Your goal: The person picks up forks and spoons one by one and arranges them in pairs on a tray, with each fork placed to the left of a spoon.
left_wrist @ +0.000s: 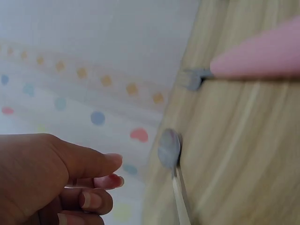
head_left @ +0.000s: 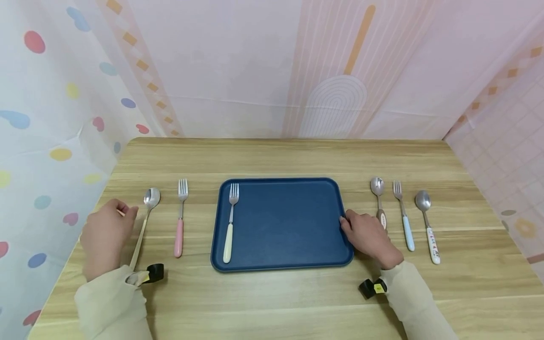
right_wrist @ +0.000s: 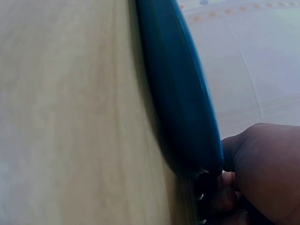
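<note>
A dark blue tray (head_left: pixel 284 222) lies on the wooden table, with a cream-handled fork (head_left: pixel 228 243) along its left side. My right hand (head_left: pixel 369 236) grips the tray's right edge; in the right wrist view the thumb is at the rim (right_wrist: pixel 213 122) and the fingers are curled below it. To the left, my left hand (head_left: pixel 106 231) hovers beside a beige-handled spoon (head_left: pixel 142 236). Its fingers (left_wrist: pixel 91 199) are loosely bent, with nothing between them and the thumb. A pink-handled fork (head_left: pixel 179 236) lies between that spoon and the tray.
Right of the tray lie a brown-handled spoon (head_left: pixel 377 186), a blue-handled fork (head_left: pixel 408 231) and a spoon with a patterned white handle (head_left: pixel 432 243). Patterned curtains (head_left: pixel 238 71) hang behind the table (head_left: pixel 276 158) and at both sides.
</note>
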### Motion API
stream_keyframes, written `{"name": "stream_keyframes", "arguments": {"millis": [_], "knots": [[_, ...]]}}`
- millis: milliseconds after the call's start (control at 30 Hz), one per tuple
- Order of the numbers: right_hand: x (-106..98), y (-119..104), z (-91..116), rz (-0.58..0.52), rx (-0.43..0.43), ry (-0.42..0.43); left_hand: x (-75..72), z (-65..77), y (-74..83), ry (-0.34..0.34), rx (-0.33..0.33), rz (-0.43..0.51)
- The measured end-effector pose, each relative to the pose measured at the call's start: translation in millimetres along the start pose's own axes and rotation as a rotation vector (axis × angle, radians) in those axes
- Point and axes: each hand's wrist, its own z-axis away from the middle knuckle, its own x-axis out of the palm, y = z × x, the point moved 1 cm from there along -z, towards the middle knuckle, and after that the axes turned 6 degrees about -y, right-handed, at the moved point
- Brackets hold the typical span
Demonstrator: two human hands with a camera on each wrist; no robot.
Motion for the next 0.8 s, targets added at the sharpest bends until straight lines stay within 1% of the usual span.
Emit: {"name": "stream_keyframes", "arguments": {"millis": [133,367,533,600,800], "knots": [[-1,-1,0,-0.006,0.003,-0.003,1.5,-1.2,-9.3,-0.026,-0.02,0.008],[0,-2,-2,-0.008,0.005,-0.007,3.5,-0.6,-14.9,-0.11,-0.057,0.03],[-2,-2,-4,-0.008,0.002,-0.006,8.9,-2.2,-16.7,-0.159,-0.032,0.053],[-2,-2,-4,-0.009,0.002,-0.003,11.0,-3.5,-16.9,-0.172,-0.013,0.049],[-1,-2,0,-0.015,0.002,-0.004,15.1,-4.1,-16.0,-0.221,0.009,0.023]]}}
